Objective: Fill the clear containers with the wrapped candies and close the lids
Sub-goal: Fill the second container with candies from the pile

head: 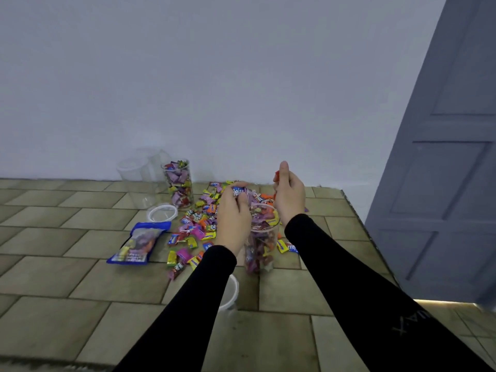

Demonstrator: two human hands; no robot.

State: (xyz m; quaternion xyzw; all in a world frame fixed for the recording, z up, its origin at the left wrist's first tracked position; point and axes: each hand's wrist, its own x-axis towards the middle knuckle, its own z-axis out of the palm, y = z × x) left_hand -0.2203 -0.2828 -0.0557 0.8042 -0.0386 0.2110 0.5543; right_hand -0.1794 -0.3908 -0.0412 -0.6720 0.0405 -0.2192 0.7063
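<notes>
A tall clear container point(260, 253), nearly full of wrapped candies, stands on the tiled surface between my hands. My left hand point(233, 218) hovers at its rim and grips a blue wrapped candy point(239, 191). My right hand point(288, 196) is raised above the rim and pinches a red wrapped candy point(277, 174). Loose candies point(198, 224) lie scattered behind and left of the container. A second container point(178, 183) filled with candies stands farther back. Two empty clear containers point(139, 178) stand beside it near the wall.
A blue candy bag point(139, 242) lies flat at the left. One white-rimmed lid point(161, 212) lies behind it; another lid point(230, 291) lies under my left forearm. A grey door point(442, 157) stands at the right, past the surface's edge.
</notes>
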